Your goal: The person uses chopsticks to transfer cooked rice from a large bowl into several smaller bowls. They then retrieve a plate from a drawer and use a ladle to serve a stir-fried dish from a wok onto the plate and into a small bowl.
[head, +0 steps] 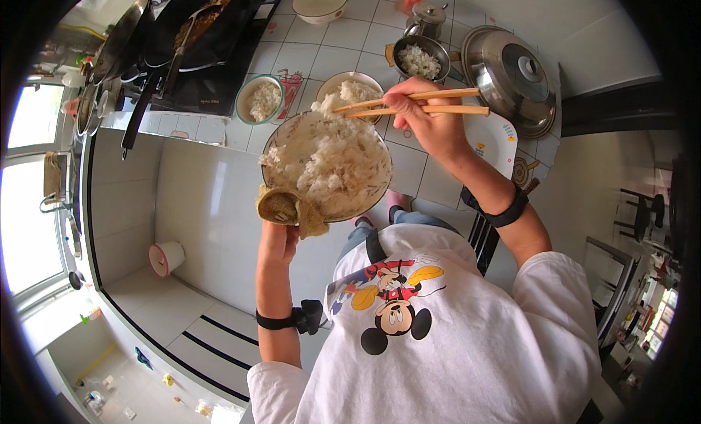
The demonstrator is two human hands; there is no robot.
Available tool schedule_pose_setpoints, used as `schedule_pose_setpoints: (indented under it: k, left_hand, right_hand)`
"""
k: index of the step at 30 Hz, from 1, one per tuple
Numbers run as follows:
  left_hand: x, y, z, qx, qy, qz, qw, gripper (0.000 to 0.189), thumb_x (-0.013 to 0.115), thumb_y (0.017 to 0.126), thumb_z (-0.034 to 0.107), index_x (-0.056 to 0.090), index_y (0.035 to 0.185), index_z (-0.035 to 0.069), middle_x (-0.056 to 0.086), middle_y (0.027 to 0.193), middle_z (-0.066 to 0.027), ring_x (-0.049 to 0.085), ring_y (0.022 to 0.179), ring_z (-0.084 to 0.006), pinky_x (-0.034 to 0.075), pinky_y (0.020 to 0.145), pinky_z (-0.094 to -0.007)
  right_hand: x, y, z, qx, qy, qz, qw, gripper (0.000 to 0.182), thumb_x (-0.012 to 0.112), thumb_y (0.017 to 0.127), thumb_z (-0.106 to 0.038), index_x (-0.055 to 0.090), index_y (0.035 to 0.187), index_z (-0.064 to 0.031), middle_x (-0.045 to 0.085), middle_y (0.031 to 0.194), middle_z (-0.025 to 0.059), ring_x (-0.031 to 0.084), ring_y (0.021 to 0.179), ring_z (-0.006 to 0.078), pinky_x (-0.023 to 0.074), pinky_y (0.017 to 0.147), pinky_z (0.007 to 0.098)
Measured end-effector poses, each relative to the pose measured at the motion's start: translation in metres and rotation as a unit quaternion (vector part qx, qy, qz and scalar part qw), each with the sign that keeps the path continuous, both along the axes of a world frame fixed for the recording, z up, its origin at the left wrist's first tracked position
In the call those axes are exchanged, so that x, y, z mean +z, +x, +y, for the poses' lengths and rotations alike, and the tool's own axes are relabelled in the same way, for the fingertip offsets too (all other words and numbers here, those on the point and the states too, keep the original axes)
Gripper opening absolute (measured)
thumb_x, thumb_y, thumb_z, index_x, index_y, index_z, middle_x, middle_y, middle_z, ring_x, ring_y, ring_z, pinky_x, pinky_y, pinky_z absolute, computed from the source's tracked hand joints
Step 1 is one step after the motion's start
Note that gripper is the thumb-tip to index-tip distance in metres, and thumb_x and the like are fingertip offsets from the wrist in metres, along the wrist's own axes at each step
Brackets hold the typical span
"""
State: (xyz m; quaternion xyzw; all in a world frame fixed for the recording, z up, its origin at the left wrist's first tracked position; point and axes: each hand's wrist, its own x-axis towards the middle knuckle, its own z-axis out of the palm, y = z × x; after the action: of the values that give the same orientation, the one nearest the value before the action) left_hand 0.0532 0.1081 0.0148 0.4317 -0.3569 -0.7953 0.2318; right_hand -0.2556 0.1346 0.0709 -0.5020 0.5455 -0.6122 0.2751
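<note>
My left hand (281, 239) grips a yellowish cloth (311, 219) at the near rim of a large patterned bowl (350, 202), holding the bowl tilted at the counter's front edge. Cooked rice (334, 158) covers much of its inside. Wooden chopsticks (438, 102) are in my right hand (424, 117), above the bowl's far right side. Their tips touch a clump of rice (337, 102) between the large bowl and a smaller bowl (328, 87) behind it, which also contains rice. A green-rimmed bowl of rice (264, 101) stands to the left.
A metal bowl of rice (419, 60) sits near a lidded steel pan (509, 79) and a white plate (495, 142). A black wok (200, 35) with food and a spatula rests on the cooktop (211, 90), its handle past the edge. A white bowl (319, 5) is farther back.
</note>
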Motion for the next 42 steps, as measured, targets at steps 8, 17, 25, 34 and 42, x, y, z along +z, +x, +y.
schedule_pose_setpoints:
  k: [8,17,25,34,42]
  left_hand:
    - [-0.004,0.014,-0.001,0.005,-0.007,-0.007,1.0,0.058,0.056,0.085,0.047,0.043,0.128,0.01,0.05,0.127,-0.0083,0.052,0.113,-0.0259,0.051,0.086,-0.0452]
    - [-0.007,0.015,-0.002,0.028,0.002,0.05,0.998,0.058,0.059,0.084,0.044,0.043,0.128,0.009,0.05,0.127,-0.0082,0.052,0.112,-0.0265,0.05,0.086,-0.0448]
    - [-0.006,0.019,0.001,0.052,0.013,0.073,0.996,0.058,0.06,0.085,0.041,0.042,0.129,0.009,0.048,0.129,-0.0078,0.049,0.116,-0.0263,0.048,0.09,-0.0443]
    - [-0.013,0.022,-0.002,0.04,0.026,0.091,0.995,0.056,0.057,0.087,0.041,0.042,0.13,0.008,0.047,0.13,-0.0084,0.048,0.116,-0.0274,0.048,0.091,-0.0443]
    - [-0.02,0.029,-0.001,0.045,0.012,0.074,0.996,0.055,0.056,0.087,0.041,0.042,0.129,0.008,0.049,0.129,-0.0084,0.05,0.115,-0.0263,0.048,0.091,-0.0424]
  right_hand:
    - [0.011,-0.038,0.013,-0.051,0.031,-0.03,0.998,0.022,0.064,0.086,-0.022,0.062,0.081,0.0,0.056,0.061,0.0007,0.052,0.048,0.0048,0.0402,0.043,0.0174]
    - [-0.018,-0.038,-0.008,-0.021,0.038,-0.075,0.996,0.028,0.063,0.086,-0.027,0.058,0.078,-0.0002,0.054,0.059,-0.0004,0.053,0.049,0.005,0.042,0.043,0.0183]
    - [-0.012,-0.063,-0.015,-0.053,0.015,-0.048,0.997,0.028,0.063,0.086,-0.028,0.061,0.08,0.0001,0.056,0.061,0.0005,0.054,0.047,0.005,0.0427,0.041,0.0166]
    - [-0.026,-0.052,-0.043,-0.034,0.047,0.068,0.996,0.027,0.06,0.089,-0.026,0.058,0.078,-0.0018,0.052,0.06,-0.0017,0.05,0.049,0.0037,0.0397,0.043,0.0177]
    - [-0.016,-0.051,-0.042,-0.067,0.034,0.084,0.994,0.029,0.063,0.086,-0.027,0.061,0.074,-0.0004,0.052,0.053,0.0001,0.05,0.043,0.0055,0.0372,0.039,0.0197]
